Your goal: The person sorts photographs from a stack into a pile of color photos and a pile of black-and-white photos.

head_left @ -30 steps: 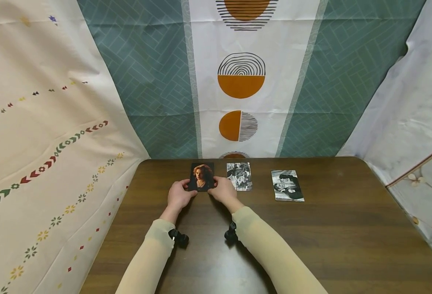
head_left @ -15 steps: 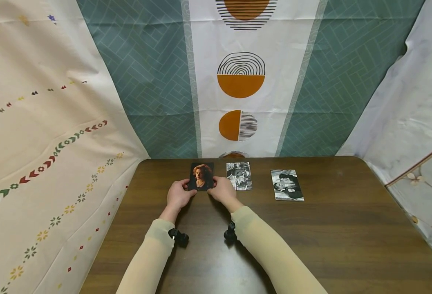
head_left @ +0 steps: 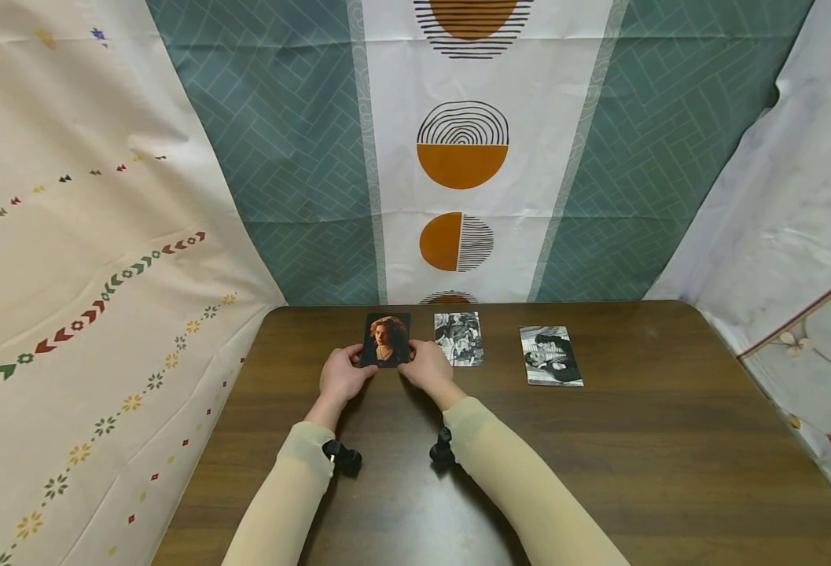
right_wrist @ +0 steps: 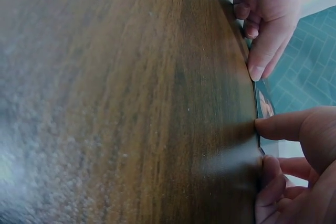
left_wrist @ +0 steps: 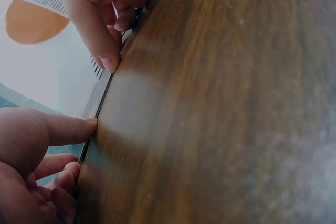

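A dark photo card [head_left: 386, 339] with a colour portrait lies near the table's far edge in the head view. My left hand [head_left: 343, 373] holds its lower left corner, thumb at the near edge and fingers along the side. At the lower right corner my right hand [head_left: 428, 365] has its thumb and fingers in the same way. Both wrist views show the card nearly edge-on, low against the table, with the left hand [left_wrist: 31, 156] and right hand [right_wrist: 304, 156] pinching it. Just right of the right hand lies a black-and-white photo card [head_left: 459, 339].
Another black-and-white photo card [head_left: 552, 356], perhaps a small stack, lies farther right, slightly turned. The brown wooden table [head_left: 641, 472] ends at a patterned curtain [head_left: 309, 157] behind. Pale cloths hang along the left and right sides.
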{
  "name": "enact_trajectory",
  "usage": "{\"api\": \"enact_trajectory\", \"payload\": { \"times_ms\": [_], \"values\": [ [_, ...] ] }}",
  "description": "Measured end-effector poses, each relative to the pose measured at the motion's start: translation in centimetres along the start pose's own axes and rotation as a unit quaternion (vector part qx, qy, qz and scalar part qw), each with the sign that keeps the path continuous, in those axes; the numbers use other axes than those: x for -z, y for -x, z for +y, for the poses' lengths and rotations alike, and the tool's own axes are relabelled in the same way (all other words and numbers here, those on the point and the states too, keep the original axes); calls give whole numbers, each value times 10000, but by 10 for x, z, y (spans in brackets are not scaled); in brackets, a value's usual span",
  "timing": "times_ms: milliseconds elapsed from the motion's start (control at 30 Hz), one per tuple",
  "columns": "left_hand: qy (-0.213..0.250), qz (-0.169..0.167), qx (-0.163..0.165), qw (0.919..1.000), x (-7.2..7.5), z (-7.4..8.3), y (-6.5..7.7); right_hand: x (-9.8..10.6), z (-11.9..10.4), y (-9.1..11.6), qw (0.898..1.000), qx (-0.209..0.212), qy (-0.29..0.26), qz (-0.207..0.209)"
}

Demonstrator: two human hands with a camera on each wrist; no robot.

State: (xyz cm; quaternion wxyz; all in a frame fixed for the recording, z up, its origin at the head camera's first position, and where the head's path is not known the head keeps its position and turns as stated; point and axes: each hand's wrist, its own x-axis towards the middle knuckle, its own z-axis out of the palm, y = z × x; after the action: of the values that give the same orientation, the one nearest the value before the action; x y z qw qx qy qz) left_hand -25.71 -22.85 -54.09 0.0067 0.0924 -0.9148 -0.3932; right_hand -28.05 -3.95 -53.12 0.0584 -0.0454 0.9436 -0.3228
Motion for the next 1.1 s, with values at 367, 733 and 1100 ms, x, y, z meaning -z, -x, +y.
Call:
{"api": "enact_trajectory", "payload": {
  "times_ms": [367, 733, 1100],
  "values": [
    [867, 56, -98, 9962, 0, -3, 5, 7, 16, 5, 9945, 844, -609, -136],
    [1273, 707, -552, 9878, -11, 12, 21, 35, 43, 29, 9837, 1369, -1153, -146],
    [1455, 611, -1361, 9781, -44, 53, 43, 65, 88, 52, 9833, 1369, -1194, -106]
  ]
}}
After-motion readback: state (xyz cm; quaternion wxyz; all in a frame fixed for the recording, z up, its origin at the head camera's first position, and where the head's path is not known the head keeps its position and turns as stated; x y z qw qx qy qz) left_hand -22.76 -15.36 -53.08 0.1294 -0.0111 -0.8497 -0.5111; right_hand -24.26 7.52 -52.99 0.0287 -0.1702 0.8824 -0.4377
